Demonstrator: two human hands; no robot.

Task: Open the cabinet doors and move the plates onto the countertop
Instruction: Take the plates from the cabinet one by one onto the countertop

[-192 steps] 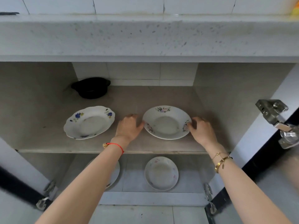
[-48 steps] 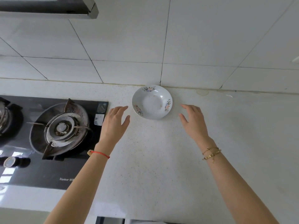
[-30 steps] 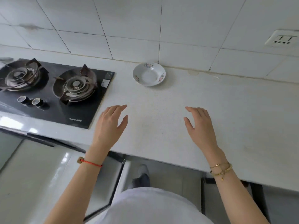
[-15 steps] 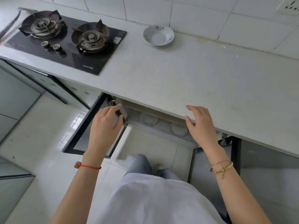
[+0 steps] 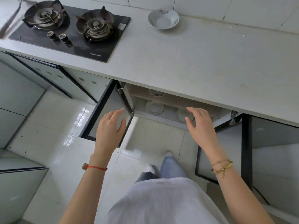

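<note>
One plate (image 5: 163, 19) already sits on the countertop (image 5: 194, 59), far back against the tiled wall and just right of the gas hob (image 5: 71, 29), a spot that keeps it out of the way and leaves the wide near and right stretches of counter free for more. At least three plates remain in the open cabinet below: one on the upper shelf (image 5: 156, 94), mostly hidden by the counter's near edge, and two on the lower level, the left one (image 5: 154, 107) in clear sight and the right one (image 5: 183, 115) partly behind the right hand (image 5: 199, 125); whether others lie deeper in, this angle cannot show.

Both hands are empty. The left hand (image 5: 110, 128) hangs in front of the swung-out left door (image 5: 106, 113), fingers loosely spread and slightly curled. The right hand has its fingers apart and arched, as if shaping for a plate rim, and floats before the cabinet mouth, touching nothing.

Judging by that posture, the next reach is into the cabinet. The opening is framed by the left door and the right door (image 5: 223, 147), both standing wide, so the hands have a clear lane between them. The overhanging counter edge is the thing to mind when lifting a plate out and up.
</note>
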